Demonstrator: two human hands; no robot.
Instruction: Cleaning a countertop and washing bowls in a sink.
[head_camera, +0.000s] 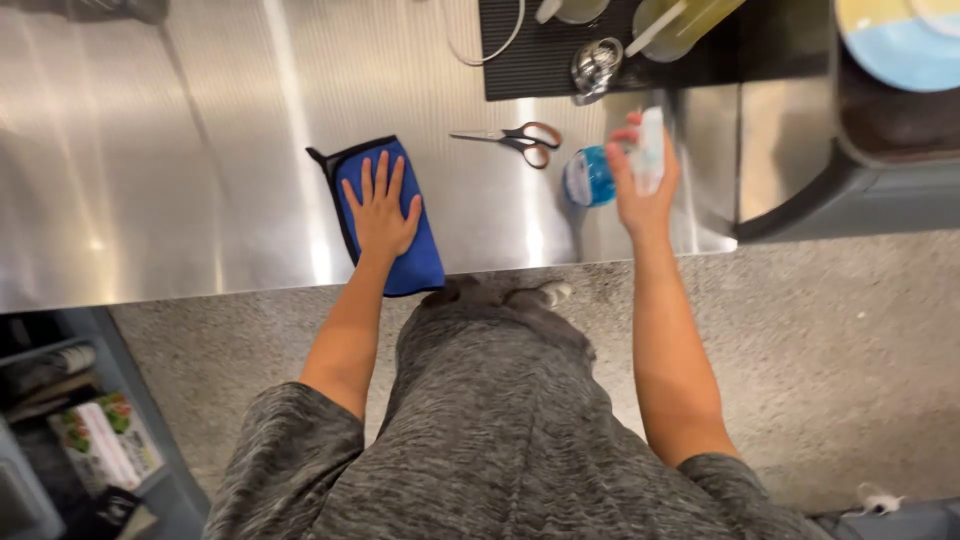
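Fingers: left hand (381, 215) splayed flat on blue cloth (385, 215) at counter (180, 180) edge, right hand (640, 180) wrapped round spray bottle (650, 150); I'd mist lightly, then wipe in overlapping passes, clear of scissors (515, 140).

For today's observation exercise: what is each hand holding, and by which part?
The right hand grips a spray bottle by its white trigger head. The left hand holds nothing; it lies flat on a blue cloth.

The setting is a commercial kitchen or bar preparation area. A brushed stainless-steel counter (180, 150) lies under the left hand (381, 212); a ribbed black rubber mat (530, 60) holding a steel strainer (596, 64) sits beyond the right hand (640, 185).
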